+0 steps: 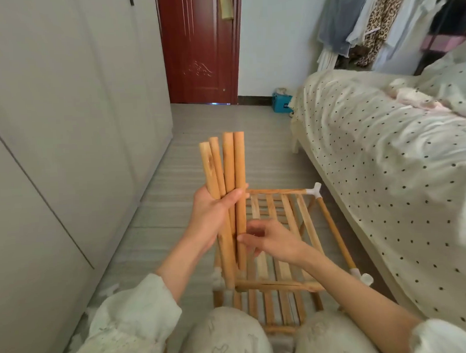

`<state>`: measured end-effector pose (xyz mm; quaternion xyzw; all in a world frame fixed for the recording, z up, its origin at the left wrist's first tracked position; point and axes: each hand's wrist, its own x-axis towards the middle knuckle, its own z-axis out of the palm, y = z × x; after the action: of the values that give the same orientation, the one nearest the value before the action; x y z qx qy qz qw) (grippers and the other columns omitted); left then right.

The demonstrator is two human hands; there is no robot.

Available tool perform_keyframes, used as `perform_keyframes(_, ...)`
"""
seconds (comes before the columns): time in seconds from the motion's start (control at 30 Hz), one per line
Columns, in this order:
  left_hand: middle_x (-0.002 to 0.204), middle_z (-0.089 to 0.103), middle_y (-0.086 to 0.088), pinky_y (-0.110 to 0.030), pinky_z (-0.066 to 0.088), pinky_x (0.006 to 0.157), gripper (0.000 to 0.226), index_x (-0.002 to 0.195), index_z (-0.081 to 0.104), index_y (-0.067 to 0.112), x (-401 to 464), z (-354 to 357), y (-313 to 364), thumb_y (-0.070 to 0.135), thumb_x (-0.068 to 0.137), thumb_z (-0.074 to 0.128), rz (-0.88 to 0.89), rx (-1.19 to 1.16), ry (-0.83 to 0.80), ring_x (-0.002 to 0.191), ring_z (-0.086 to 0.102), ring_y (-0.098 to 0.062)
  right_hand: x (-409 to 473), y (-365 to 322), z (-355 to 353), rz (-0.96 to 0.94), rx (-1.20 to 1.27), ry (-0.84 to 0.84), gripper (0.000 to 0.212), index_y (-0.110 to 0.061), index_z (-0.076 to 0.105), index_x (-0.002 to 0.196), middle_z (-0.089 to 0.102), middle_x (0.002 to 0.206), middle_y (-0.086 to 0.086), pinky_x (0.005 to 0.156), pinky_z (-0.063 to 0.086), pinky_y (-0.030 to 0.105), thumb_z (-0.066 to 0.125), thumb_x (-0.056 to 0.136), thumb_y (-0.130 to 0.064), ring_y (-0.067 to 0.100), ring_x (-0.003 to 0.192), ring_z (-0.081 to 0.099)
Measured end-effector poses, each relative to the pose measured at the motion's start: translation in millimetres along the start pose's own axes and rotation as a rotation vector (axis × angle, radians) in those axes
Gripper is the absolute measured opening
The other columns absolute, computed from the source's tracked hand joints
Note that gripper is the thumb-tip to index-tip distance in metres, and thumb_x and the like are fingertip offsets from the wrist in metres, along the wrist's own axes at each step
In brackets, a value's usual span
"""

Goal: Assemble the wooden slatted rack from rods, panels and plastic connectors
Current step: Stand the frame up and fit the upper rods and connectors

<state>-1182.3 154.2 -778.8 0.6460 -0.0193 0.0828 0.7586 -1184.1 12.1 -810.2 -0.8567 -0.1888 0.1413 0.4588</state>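
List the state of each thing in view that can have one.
Four round wooden rods: bundled upright, off the floor.
Left hand: grips the bundle.
Right hand: fingertips on the rightmost rod's lower end.
Wooden slatted rack: partly assembled, on the floor.
White plastic corner connector: fitted, top socket empty.
Dark red door: closed.

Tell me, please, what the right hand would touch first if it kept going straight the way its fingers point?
Most likely the rightmost rod of the bundle that the left hand grips; the right hand has its fingertips almost at it, though depth is unclear.
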Motion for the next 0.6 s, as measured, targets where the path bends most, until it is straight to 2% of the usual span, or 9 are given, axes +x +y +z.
perform_keyframes(0.07,0.094,0.072,-0.006,-0.028,0.055,0.08,0.019,0.103,0.066,0.005,-4,9,-2,-0.003,0.087,0.059,0.002,0.004,-0.02,0.087,0.07,-0.015,-14,8,-11,-0.029,-0.153,0.11,0.027,-0.027,0.054,0.066,0.058,0.067,-0.012,0.065,0.051,0.025,0.061,0.09,-0.02,0.0,0.059,0.057)
perform_keyframes(0.13,0.098,0.071,-0.007,-0.034,0.052,0.088,0.02,0.101,0.063,0.01,-8,7,-5,-0.004,0.088,0.056,0.009,-0.029,-0.039,0.095,0.069,-0.02,-29,20,-24,-0.014,-0.249,0.247,0.02,-0.022,0.056,0.07,0.061,0.073,-0.007,0.073,0.052,0.033,0.062,0.09,-0.022,0.009,0.067,0.06)
perform_keyframes(0.2,0.105,0.071,-0.006,-0.038,0.05,0.094,0.021,0.1,0.063,0.012,-12,-4,-12,-0.003,0.09,0.053,0.019,-0.075,-0.018,0.104,0.066,-0.022,-47,40,-42,0.044,-0.186,0.388,0.01,-0.012,0.061,0.084,0.065,0.08,-0.001,0.074,0.055,0.035,0.062,0.089,-0.02,0.013,0.072,0.065)
perform_keyframes(0.3,0.108,0.071,-0.002,-0.04,0.05,0.096,0.02,0.101,0.06,0.012,-23,-29,-26,-0.001,0.091,0.051,0.028,-0.117,0.035,0.109,0.064,-0.022,-79,75,-64,0.159,-0.087,0.566,0.007,-0.017,0.058,0.086,0.067,0.082,0.001,0.075,0.057,0.038,0.064,0.086,-0.013,0.015,0.074,0.068)
perform_keyframes(0.4,0.106,0.071,0.0,-0.04,0.052,0.092,0.021,0.107,0.057,0.012,-32,-42,-39,0.0,0.09,0.051,0.027,-0.074,0.062,0.108,0.064,-0.021,-105,104,-74,0.293,-0.085,0.665,0.013,-0.021,0.057,0.083,0.066,0.081,-0.001,0.078,0.054,0.039,0.063,0.087,-0.01,0.021,0.081,0.066)
perform_keyframes(0.5,0.1,0.072,0.006,-0.038,0.052,0.091,0.023,0.109,0.056,0.011,-34,-45,-44,-0.004,0.092,0.049,0.037,-0.018,0.088,0.104,0.066,-0.017,-118,118,-76,0.351,-0.103,0.735,0.004,-0.014,0.061,0.087,0.064,0.079,-0.004,0.082,0.052,0.04,0.063,0.087,-0.011,0.02,0.082,0.063)
perform_keyframes(0.6,0.099,0.072,0.008,-0.04,0.052,0.093,0.024,0.11,0.057,0.01,-34,-45,-41,-0.004,0.092,0.049,0.063,0.033,0.086,0.105,0.065,-0.015,-124,127,-80,0.401,-0.13,0.781,0.006,-0.009,0.06,0.087,0.064,0.08,0.004,0.078,0.049,0.037,0.061,0.089,-0.015,0.023,0.081,0.06)
